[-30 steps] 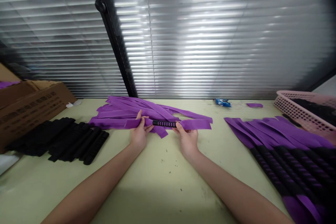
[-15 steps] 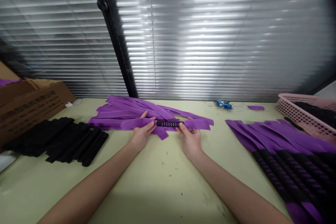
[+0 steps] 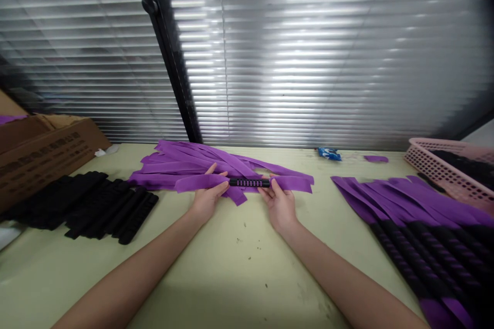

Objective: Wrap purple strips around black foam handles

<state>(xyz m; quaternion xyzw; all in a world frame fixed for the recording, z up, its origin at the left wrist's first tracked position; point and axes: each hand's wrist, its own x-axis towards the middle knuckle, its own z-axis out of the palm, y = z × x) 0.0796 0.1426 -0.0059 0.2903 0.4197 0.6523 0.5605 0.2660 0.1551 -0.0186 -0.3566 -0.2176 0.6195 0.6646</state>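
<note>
Pale slatted blinds (image 3: 309, 51) rise behind a light yellow-green tabletop (image 3: 216, 267). At left sits a brown cardboard box (image 3: 57, 157), printed with dark Chinese-looking characters (too blurred to read reliably). At right, black slotted sleeves threaded with purple straps (image 3: 424, 257) lie in a slanting row, beside a pink perforated plastic basket (image 3: 432, 162). Flat purple fabric strips (image 3: 200, 157) are heaped mid-table; plain black sleeves (image 3: 92, 205) lie beside the box. In front of the heap, the left hand (image 3: 206, 199) and right hand (image 3: 282, 208) each pinch one end of a short black slotted sleeve (image 3: 250, 183), level between them, a purple strap (image 3: 198, 182) showing through its slots and extending from both ends. Smallest are a blue-and-white packet (image 3: 329, 153), lettering illegible, and a purple scrap (image 3: 376, 159).
</note>
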